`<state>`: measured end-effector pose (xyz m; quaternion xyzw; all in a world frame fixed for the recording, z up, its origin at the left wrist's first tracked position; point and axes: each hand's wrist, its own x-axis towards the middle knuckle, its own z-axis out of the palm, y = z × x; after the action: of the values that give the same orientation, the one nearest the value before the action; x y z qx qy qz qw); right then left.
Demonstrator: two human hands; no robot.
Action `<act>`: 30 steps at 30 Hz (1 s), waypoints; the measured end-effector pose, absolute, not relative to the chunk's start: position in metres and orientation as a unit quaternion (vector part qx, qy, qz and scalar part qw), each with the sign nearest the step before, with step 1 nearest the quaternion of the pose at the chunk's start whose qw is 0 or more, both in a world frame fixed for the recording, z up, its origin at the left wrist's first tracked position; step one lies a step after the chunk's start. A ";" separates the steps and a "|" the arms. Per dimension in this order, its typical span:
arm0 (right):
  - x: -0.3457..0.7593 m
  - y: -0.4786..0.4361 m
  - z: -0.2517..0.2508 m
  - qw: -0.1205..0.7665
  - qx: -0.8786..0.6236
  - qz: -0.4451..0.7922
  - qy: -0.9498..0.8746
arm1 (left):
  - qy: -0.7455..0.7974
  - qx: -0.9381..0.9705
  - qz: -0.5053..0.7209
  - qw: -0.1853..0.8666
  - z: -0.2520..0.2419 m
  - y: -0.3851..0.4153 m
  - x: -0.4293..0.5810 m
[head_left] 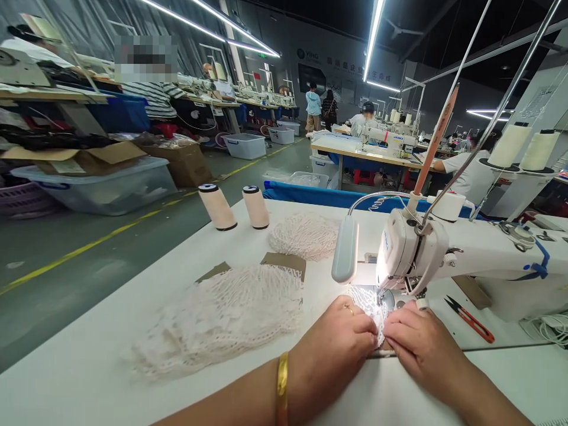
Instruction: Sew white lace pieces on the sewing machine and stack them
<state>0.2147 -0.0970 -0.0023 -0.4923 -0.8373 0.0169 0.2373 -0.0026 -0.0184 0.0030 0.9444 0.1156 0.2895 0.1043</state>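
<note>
White lace fabric (364, 300) lies under the needle area of a white sewing machine (399, 248), lit by its lamp. My left hand (339, 331), with a gold bangle at the wrist, has its fingers closed on the lace's left side. From the right, my right hand (421, 340) pinches the edge of the same lace, close to the presser foot. The fingertips of both hands nearly meet in front of the needle. Orange-handled thread snips (471, 319) rest on the machine bed to the right of my right hand.
A large pile of white lace (231, 316) spreads over the table's left, with a smaller lace pile (304, 234) behind. Two thread cones (217, 207) stand at the far edge. A lamp (345, 248) hangs left of the machine head. Other people sit at machines beyond.
</note>
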 end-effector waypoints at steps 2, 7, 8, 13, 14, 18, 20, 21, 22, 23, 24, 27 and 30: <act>0.214 -0.098 -0.002 0.233 -0.493 0.014 -0.838 | 0.117 0.945 0.289 0.095 0.004 -0.020 -0.004; 0.215 -0.096 -0.004 0.234 -0.504 0.009 -0.831 | 0.123 0.946 0.289 0.080 0.002 -0.017 -0.002; 0.215 -0.095 -0.004 0.236 -0.507 0.007 -0.829 | 0.126 0.946 0.289 0.077 0.002 -0.017 -0.001; 0.217 -0.090 -0.008 0.249 -0.516 -0.020 -0.819 | 0.142 0.944 0.289 0.066 0.003 -0.013 0.002; 0.217 -0.090 -0.009 0.251 -0.519 -0.025 -0.817 | 0.142 0.945 0.289 0.065 0.003 -0.012 0.003; 0.216 -0.091 -0.010 0.251 -0.516 -0.029 -0.818 | 0.134 0.948 0.283 0.053 0.003 -0.009 0.002; 0.215 -0.093 -0.010 0.252 -0.511 -0.029 -0.821 | 0.124 0.951 0.279 0.051 0.002 -0.009 0.001; 0.215 -0.093 -0.010 0.253 -0.510 -0.028 -0.822 | 0.119 0.952 0.276 0.052 0.002 -0.009 0.000; 0.215 -0.094 -0.010 0.253 -0.510 -0.027 -0.822 | 0.116 0.954 0.272 0.053 0.002 -0.009 0.000; 0.215 -0.095 -0.010 0.253 -0.510 -0.027 -0.822 | 0.114 0.955 0.270 0.053 0.001 -0.010 0.000; 0.216 -0.095 -0.010 0.253 -0.510 -0.028 -0.822 | 0.113 0.955 0.270 0.052 0.001 -0.010 0.000; 0.216 -0.095 -0.011 0.256 -0.507 -0.032 -0.822 | 0.113 0.954 0.275 0.048 0.000 -0.009 0.000; 0.215 -0.093 -0.011 0.261 -0.509 -0.030 -0.820 | 0.114 0.952 0.279 0.052 -0.001 -0.007 0.001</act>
<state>0.2153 -0.0933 -0.0109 -0.5090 -0.8196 -0.0298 0.2612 0.0006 -0.0066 -0.0014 0.9520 0.1137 0.2795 0.0522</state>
